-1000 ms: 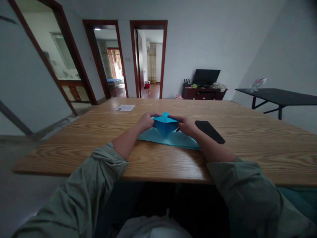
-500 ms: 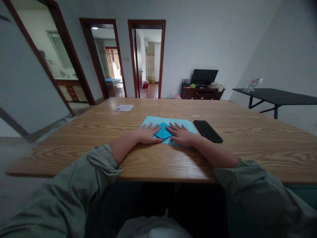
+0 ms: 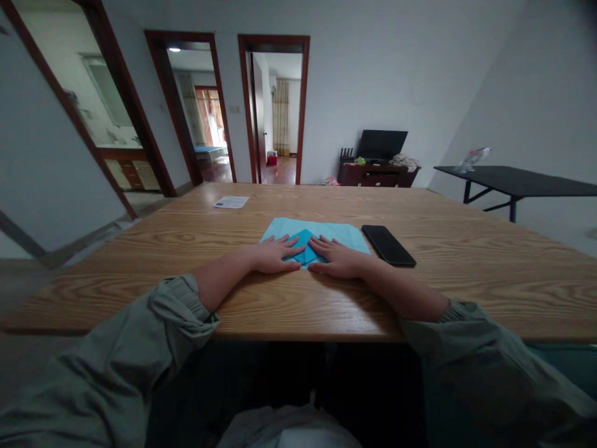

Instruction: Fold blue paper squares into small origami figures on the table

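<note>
It's dim in here; daylight glares beside the grey curtain (image 3: 191,106), shadow blackens beneath the table (image 3: 153,267), outer edges stretch.

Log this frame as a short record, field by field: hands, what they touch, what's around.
Left hand: open, flat on the left part of the blue folded paper
Right hand: open, flat on its right part
Under the folded paper: pale blue sheet, on the wooden table
Right of the sheet: black phone
Farther back, left: white card
</note>
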`<state>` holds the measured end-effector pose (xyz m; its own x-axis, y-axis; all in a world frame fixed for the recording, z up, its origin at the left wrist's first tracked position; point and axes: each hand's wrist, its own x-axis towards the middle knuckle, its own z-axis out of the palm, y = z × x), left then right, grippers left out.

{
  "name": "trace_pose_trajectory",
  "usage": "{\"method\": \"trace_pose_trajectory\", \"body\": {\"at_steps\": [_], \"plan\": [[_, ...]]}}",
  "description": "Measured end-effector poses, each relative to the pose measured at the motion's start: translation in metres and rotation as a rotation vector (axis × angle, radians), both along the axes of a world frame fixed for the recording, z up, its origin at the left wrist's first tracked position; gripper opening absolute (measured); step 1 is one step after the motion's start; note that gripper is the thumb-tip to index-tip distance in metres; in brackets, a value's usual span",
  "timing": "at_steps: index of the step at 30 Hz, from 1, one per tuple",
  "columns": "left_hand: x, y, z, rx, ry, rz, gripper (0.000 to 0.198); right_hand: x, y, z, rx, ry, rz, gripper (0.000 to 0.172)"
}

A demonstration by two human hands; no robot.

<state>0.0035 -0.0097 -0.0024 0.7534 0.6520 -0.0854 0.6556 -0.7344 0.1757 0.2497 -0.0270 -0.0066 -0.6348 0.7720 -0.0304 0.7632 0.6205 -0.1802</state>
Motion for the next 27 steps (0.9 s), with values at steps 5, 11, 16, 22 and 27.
{"method": "trace_pose_trajectory", "body": {"at_steps": [5, 11, 16, 22, 27], "plan": [[-0.003, 0.004, 0.003, 0.04, -0.101, 0.049, 0.062, 0.003, 0.004, 0.001, -0.015, 0.058, -0.018, 0.083], [-0.003, 0.002, 0.013, 0.084, -0.196, 0.086, 0.047, 0.008, 0.003, 0.008, 0.024, 0.16, -0.022, 0.062], [-0.002, 0.003, 0.014, 0.18, -0.281, 0.179, 0.039, 0.011, 0.005, 0.013, 0.066, 0.268, -0.062, 0.042], [0.002, 0.011, 0.008, 0.227, -0.378, 0.268, 0.038, 0.004, 0.011, 0.012, 0.19, 0.224, -0.225, 0.045], [0.009, 0.016, 0.005, 0.266, -0.364, 0.256, 0.046, 0.001, 0.015, 0.007, 0.268, 0.248, -0.28, 0.035]]}}
